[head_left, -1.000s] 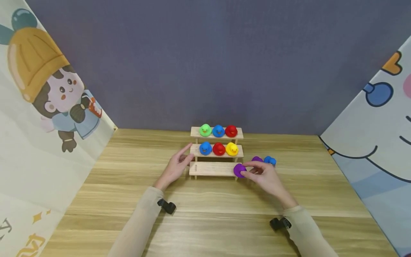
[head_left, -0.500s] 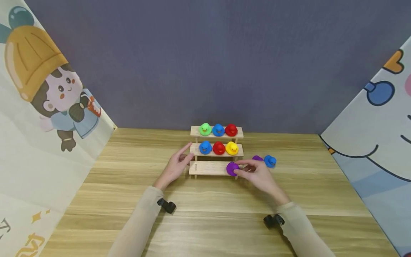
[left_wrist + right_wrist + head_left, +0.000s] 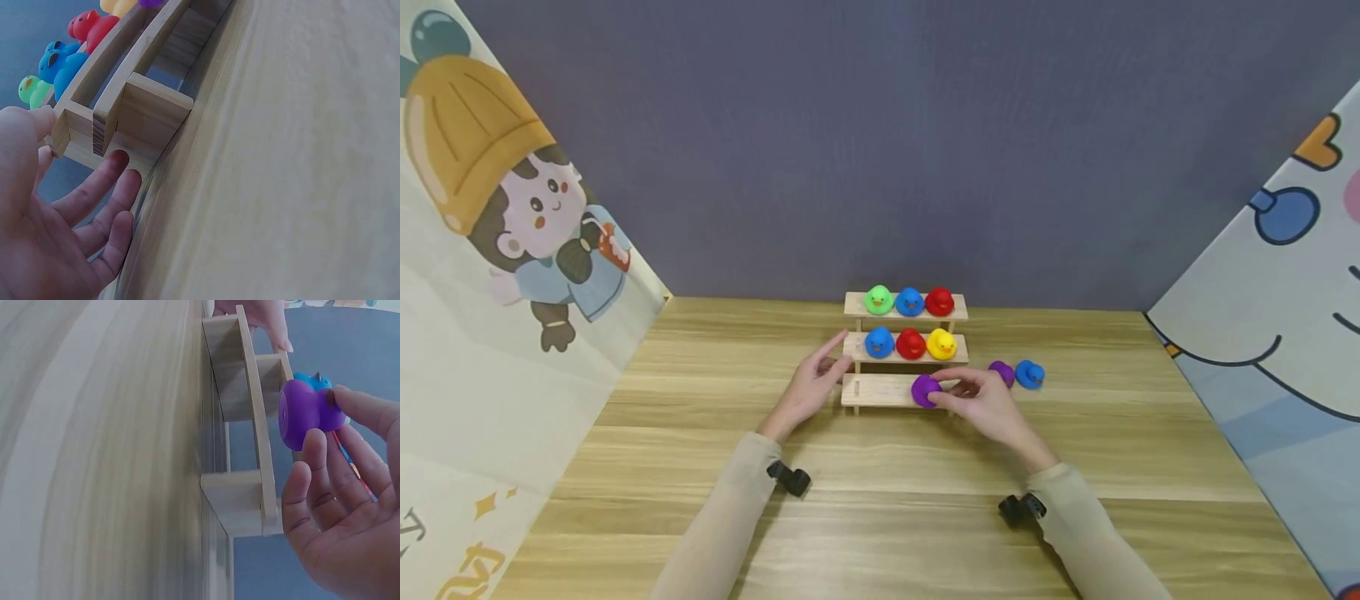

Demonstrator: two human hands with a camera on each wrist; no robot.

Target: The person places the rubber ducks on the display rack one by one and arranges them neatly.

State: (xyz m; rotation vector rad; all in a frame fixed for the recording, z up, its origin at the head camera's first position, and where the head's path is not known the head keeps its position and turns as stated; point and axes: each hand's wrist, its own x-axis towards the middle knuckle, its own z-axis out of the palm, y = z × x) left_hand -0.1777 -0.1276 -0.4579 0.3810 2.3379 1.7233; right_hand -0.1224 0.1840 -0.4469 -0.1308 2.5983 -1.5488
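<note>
A three-tier wooden shelf [image 3: 880, 390] stands on the table. My right hand [image 3: 988, 406] pinches a purple rubber duck [image 3: 302, 415] between thumb and fingers, just above the right half of the lowest tier. Its base faces the board, with a small gap in the right wrist view. At the shelf's left end is my left hand [image 3: 808, 385], thumb and index finger at the middle tier's end, other fingers [image 3: 94, 194] loosely extended. The middle tier carries blue [image 3: 879, 342], red [image 3: 912, 343] and yellow [image 3: 942, 343] ducks. On top sit green [image 3: 878, 300], blue [image 3: 910, 302] and red [image 3: 940, 302] ducks.
Right of the shelf, another purple duck [image 3: 1002, 372] and a blue duck [image 3: 1030, 374] lie on the wooden table [image 3: 880, 517]. A dark grey-blue panel [image 3: 880, 150] rises behind, with printed cartoon panels at both sides.
My right hand has moved left with the purple duck, from the lowest tier's right end towards its middle. My left hand has stayed at the shelf's left end.
</note>
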